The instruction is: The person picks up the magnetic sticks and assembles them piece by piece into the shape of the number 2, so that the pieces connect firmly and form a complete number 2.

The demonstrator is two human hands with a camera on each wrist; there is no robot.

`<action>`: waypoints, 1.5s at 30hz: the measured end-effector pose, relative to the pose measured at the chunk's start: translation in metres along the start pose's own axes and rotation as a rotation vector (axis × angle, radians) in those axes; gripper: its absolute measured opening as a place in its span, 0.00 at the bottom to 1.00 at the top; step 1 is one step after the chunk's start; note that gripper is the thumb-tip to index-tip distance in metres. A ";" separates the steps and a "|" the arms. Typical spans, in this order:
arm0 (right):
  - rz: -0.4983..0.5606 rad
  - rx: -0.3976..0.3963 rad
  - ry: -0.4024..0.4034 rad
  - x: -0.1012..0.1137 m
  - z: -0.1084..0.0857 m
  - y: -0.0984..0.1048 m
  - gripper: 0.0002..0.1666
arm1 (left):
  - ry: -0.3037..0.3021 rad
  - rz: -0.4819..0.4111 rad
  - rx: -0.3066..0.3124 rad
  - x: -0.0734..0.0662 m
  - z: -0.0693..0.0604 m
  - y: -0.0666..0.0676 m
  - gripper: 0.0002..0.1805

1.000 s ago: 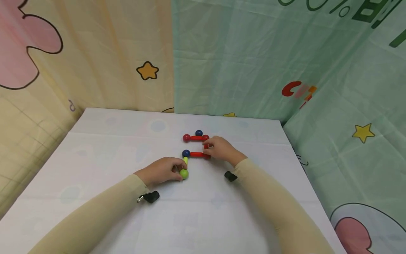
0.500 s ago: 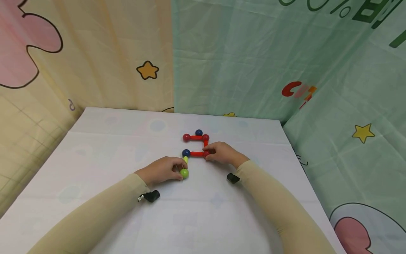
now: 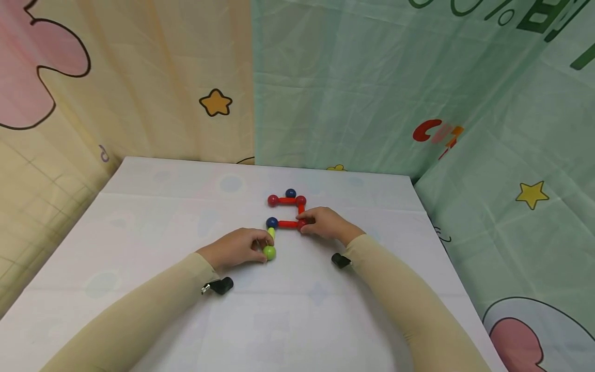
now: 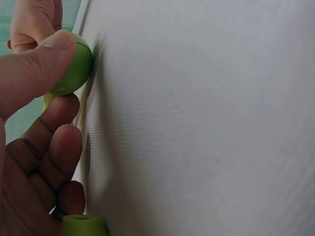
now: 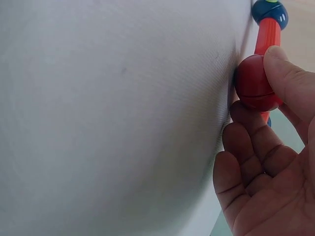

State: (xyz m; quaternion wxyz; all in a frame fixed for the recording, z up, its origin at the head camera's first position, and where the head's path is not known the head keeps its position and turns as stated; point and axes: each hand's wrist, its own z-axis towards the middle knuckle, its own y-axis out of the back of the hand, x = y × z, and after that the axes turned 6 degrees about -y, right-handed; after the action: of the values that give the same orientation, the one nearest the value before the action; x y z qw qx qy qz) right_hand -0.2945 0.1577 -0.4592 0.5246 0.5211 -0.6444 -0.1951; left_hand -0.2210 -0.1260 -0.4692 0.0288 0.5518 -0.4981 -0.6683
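A chain of coloured balls and rods lies on the white table in the head view. My left hand (image 3: 238, 247) pinches its near green ball (image 4: 74, 69) between thumb and finger. From there a yellow-green rod (image 3: 271, 233) leads to a blue ball (image 3: 271, 222), then a red rod (image 3: 287, 224) runs right to a red ball (image 5: 257, 82). That red ball is pinched by my right hand (image 3: 329, 224). Another red rod (image 3: 301, 208) rises to a red ball (image 3: 300, 200), and a third red rod (image 3: 286, 201) goes left to a red ball (image 3: 272, 200).
A second blue ball (image 3: 290, 192) sits behind the far red rod; whether they touch I cannot tell. A green cylindrical end (image 4: 83, 226) shows below my left fingers. Printed curtains (image 3: 334, 103) stand behind the white table (image 3: 279, 320).
My right hand has shifted from the upright red rod toward me, onto the red ball at its near end. The left hand has stayed on the green ball.
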 end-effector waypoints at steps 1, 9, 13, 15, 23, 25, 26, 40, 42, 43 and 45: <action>-0.002 0.000 0.000 0.000 0.000 0.000 0.27 | 0.001 0.001 0.002 0.000 0.000 0.000 0.17; 0.008 0.000 0.007 0.002 0.003 -0.002 0.27 | -0.002 0.002 0.010 0.003 -0.001 0.004 0.16; -0.001 -0.005 0.013 0.003 0.003 -0.003 0.27 | -0.008 0.008 0.010 0.005 -0.001 0.005 0.17; -0.002 -0.003 0.019 0.004 0.004 -0.004 0.27 | -0.008 0.007 0.010 0.006 -0.001 0.006 0.17; -0.010 0.012 0.029 0.006 0.006 -0.005 0.28 | 0.010 -0.014 0.011 0.010 -0.002 0.008 0.19; -0.010 0.015 0.027 0.006 0.006 -0.005 0.28 | 0.014 -0.006 0.008 0.012 -0.004 0.009 0.21; -0.012 0.016 0.026 0.007 0.005 -0.005 0.28 | 0.021 0.002 0.005 0.013 -0.005 0.010 0.22; -0.049 0.007 0.062 0.009 0.005 -0.007 0.27 | 0.118 0.146 -0.043 0.048 -0.053 0.047 0.24; -0.045 0.007 0.058 0.010 0.004 -0.006 0.27 | 0.137 0.143 -0.045 0.051 -0.059 0.048 0.22; -0.044 0.008 0.056 0.010 0.004 -0.006 0.27 | 0.139 0.138 -0.049 0.052 -0.060 0.049 0.20; -0.044 0.009 0.056 0.011 0.004 -0.006 0.27 | 0.140 0.132 -0.056 0.053 -0.062 0.048 0.18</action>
State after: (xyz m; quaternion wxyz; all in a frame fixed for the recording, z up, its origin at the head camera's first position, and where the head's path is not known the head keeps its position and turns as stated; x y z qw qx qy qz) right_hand -0.2939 0.1447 -0.4606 0.5357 0.5427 -0.6186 -0.1892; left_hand -0.2185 -0.2207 -0.4662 0.1229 0.5620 -0.5114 -0.6383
